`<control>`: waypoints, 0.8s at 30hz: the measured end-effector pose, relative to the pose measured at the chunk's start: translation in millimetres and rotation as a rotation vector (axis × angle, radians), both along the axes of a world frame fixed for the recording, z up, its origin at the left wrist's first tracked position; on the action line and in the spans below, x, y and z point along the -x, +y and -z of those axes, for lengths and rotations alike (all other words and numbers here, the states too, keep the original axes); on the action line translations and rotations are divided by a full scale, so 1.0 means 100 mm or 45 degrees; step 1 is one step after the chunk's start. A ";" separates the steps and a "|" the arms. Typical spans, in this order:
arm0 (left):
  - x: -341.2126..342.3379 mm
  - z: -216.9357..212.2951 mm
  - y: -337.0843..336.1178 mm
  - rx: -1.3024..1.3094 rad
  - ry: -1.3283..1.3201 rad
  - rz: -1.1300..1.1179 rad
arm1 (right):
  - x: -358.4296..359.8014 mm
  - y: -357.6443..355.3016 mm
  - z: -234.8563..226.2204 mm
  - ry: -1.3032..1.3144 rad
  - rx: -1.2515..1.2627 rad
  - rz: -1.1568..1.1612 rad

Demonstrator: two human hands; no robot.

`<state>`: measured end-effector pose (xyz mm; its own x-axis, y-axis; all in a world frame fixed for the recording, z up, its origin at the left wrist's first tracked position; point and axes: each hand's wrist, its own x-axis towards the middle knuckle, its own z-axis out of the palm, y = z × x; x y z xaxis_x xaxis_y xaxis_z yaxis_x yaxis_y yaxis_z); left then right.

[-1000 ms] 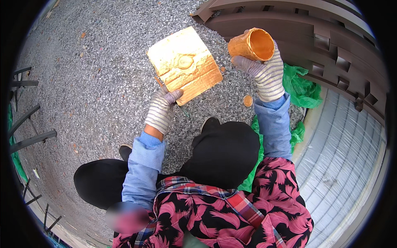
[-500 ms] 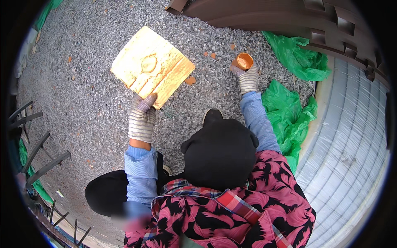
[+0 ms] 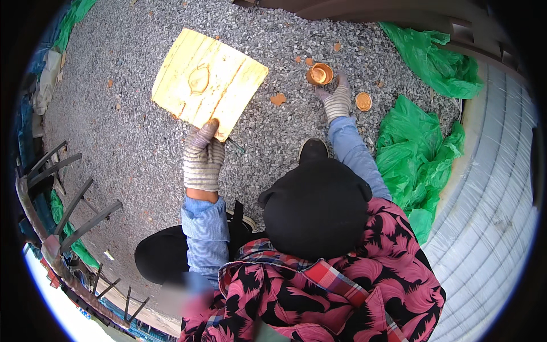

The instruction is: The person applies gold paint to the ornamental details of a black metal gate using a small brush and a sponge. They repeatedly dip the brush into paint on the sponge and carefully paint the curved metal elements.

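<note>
My left hand (image 3: 204, 157), in a striped knit glove, grips the near corner of a flat square sheet (image 3: 228, 80) coated in yellow-orange, with an oval mark and dark streaks on its face. The thumb lies on top; the other fingers are partly hidden. Off to the right is a small orange cup (image 3: 320, 74) with orange stuff inside. Beside it is my gloved right hand (image 3: 336, 101), its thumb and fingers apart on the cup's near right side. A round orange lid-like disc (image 3: 363, 101) lies on the gravel right of that hand.
Orange flakes (image 3: 278, 100) dot the grey gravel (image 3: 131, 114). Crumpled green plastic (image 3: 410, 151) lies on the right, by a plastic-wrapped pale stack (image 3: 484, 171). Dark metal bars (image 3: 91, 228) jut in at the left. A thin dark stick (image 3: 236, 145) shows beside the sheet's near corner.
The cup has moved left over the gravel, and my right hand has loosened from around it. The disc beside that hand now shows. My left hand still holds the sheet, tilted slightly differently.
</note>
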<state>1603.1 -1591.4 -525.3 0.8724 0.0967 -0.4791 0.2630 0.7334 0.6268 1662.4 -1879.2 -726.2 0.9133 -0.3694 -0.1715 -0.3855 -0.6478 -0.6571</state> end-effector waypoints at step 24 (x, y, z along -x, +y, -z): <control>-0.28 0.06 -0.57 0.171 -0.058 0.076 | 0.42 0.89 -1.58 0.078 -1.475 -0.493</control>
<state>1630.6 -1648.4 -531.8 0.8957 -0.0185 -0.4443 0.2824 0.7954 0.5363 1620.1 -1790.2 -568.6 0.9080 0.3244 -0.2651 -0.3475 0.2298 -0.9091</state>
